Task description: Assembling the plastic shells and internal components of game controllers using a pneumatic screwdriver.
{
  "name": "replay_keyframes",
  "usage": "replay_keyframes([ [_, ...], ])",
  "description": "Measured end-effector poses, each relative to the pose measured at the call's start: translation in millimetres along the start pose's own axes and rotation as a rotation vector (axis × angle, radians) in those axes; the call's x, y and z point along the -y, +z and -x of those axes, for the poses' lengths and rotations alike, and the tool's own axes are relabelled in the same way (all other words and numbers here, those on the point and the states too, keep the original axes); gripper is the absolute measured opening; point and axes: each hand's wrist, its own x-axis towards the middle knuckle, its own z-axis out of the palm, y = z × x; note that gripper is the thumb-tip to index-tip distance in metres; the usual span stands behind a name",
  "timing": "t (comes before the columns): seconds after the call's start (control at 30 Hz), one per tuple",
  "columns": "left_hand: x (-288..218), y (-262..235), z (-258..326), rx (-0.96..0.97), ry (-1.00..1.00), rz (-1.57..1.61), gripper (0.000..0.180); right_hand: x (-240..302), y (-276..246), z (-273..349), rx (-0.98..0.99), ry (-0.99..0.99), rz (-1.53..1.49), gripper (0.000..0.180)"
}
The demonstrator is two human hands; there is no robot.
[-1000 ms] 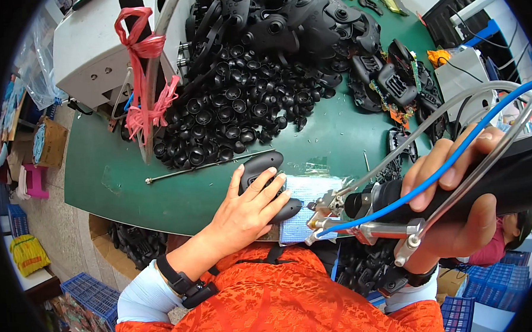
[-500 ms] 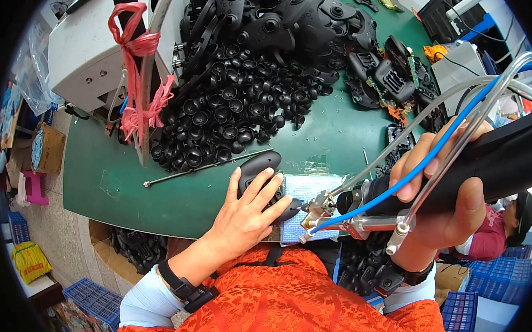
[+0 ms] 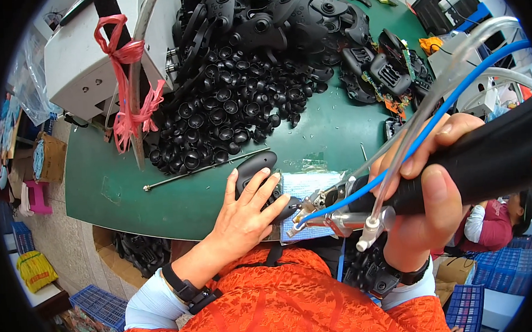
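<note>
My left hand (image 3: 241,217) lies over a black game controller (image 3: 257,165), its fingers spread across the body and pressing it to the work surface. The fingers cover most of the controller's middle. My right hand (image 3: 436,185) is wrapped round a thick black power screwdriver (image 3: 491,162), which lies nearly level. Its metal nose end reaches the controller's right grip, close to my left fingertips; whether the bit sits in a screw is too small to tell. A blue hose (image 3: 434,138) and clear tubes run along the tool. Beneath the nose lies a blue-and-white cloth (image 3: 314,183).
A heap of small black cup-shaped parts (image 3: 222,111) covers the green table (image 3: 178,199), with controller shells (image 3: 266,32) piled behind. A grey machine (image 3: 106,48) tied with pink string stands left. A thin metal rod (image 3: 207,170) lies in front of the heap. Another person (image 3: 491,221) sits at right.
The screwdriver's nose and my right hand have shifted slightly left, toward the controller. The hoses have swung with the tool. My left hand stays on the controller.
</note>
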Motion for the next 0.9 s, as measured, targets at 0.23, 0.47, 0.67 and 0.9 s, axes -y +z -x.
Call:
replay_keyframes([
  [0.23, -4, -4, -1, 0.041, -0.043, -0.007, 0.069, -4, -20, 10, -0.131, 0.053, -0.270, 0.047],
  [0.47, -4, 0, 2, 0.003, -0.044, -0.016, 0.073, -5, -22, 8, -0.054, -0.005, -0.239, 0.037],
  [0.67, -5, -1, 0, 0.012, -0.044, -0.026, 0.074, -7, -30, 12, -0.085, -0.033, -0.296, 0.034],
  [0.9, -8, -5, 0, 0.018, -0.060, -0.024, 0.074, -8, -8, 6, -0.035, -0.122, -0.110, 0.076],
])
